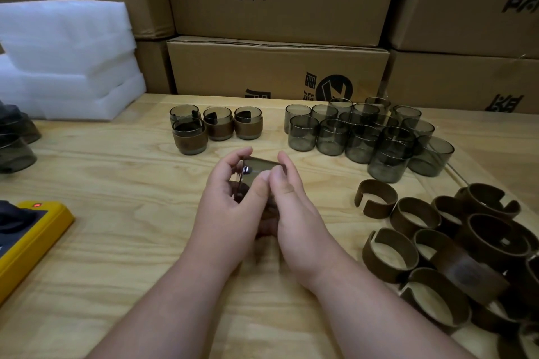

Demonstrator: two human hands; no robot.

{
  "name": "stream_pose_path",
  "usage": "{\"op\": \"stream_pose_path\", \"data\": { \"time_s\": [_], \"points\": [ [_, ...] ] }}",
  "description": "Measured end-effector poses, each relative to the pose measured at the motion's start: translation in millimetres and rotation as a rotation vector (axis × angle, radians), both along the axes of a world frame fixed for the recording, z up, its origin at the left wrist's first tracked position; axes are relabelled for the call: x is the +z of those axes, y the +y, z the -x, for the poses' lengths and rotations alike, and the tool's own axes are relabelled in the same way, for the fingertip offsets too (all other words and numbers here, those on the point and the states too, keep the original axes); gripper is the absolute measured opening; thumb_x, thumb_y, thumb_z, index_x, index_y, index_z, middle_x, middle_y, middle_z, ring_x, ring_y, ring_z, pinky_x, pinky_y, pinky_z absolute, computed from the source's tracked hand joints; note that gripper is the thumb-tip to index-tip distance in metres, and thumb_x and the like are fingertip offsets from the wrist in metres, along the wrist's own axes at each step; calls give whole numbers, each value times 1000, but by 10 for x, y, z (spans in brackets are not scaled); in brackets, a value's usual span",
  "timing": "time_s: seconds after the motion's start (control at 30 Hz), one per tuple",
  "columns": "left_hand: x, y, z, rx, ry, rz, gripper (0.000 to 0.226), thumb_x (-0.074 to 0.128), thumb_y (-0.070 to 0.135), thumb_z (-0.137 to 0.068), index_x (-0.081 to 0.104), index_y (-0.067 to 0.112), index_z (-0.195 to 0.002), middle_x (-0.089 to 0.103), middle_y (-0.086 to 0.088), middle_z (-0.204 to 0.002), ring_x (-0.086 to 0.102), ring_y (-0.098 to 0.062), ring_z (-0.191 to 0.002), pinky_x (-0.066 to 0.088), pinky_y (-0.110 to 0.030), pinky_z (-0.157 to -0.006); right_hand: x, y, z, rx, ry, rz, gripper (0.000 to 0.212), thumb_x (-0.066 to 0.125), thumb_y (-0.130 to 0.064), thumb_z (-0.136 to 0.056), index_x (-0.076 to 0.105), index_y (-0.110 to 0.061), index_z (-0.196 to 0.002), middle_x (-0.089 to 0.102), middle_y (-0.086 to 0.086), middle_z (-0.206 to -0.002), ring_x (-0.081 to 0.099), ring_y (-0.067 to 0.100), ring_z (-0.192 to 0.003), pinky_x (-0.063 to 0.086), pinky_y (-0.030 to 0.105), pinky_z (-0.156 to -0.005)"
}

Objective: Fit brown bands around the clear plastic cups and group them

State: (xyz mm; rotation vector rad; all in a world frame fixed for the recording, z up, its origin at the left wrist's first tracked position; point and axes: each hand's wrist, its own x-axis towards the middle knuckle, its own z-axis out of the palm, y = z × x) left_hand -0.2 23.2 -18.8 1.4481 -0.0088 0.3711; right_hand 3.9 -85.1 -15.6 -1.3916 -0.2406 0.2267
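Both hands meet over the middle of the pale wooden table (pixel 116 242). Left hand (pixel 227 201) and right hand (pixel 291 207) both curl round one smoky clear plastic cup (pixel 256 167), tilted on its side; band on it looks partly hidden. Four banded cups (pixel 215 124) sit near the far edge, bare cups (pixel 364 134) to their right, loose brown bands (pixel 455 245) at the right edge.
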Motion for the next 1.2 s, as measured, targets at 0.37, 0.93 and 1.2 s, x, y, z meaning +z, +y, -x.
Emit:
{"op": "stream_pose_path", "data": {
  "time_s": [0.37,0.93,1.2],
  "points": [
    [25,15,1,225,-109,-129,60,89,25,-76,56,36,-125,64,20,-98,66,12,-79,48,-4,-62,88,16,-39,-91,89,-52,31,42,-24,-110,69,-7,-109,77,18,-103,72,23,-80,60,42,-73],
    [77,30,58,103,-139,-140,49,90,45,-68,64,27,-105,75,17,-92,71,1,-85,53,-14,-74,42,2,-80,-75,110,-129,35,51,-42,-105,74,-16,-100,72,14,-88,60,21,-71,51,29,-55],
    [75,87,19,129,-99,53,46,80,54,-69,67,23,-101,78,3,-95,73,-12,-87,59,-26,-67,0,-48,-63,151,18,-179,10,66,-20,-91,74,-19,-96,71,2,-84,62,13,-67,50,24,-57]
  ]
}}
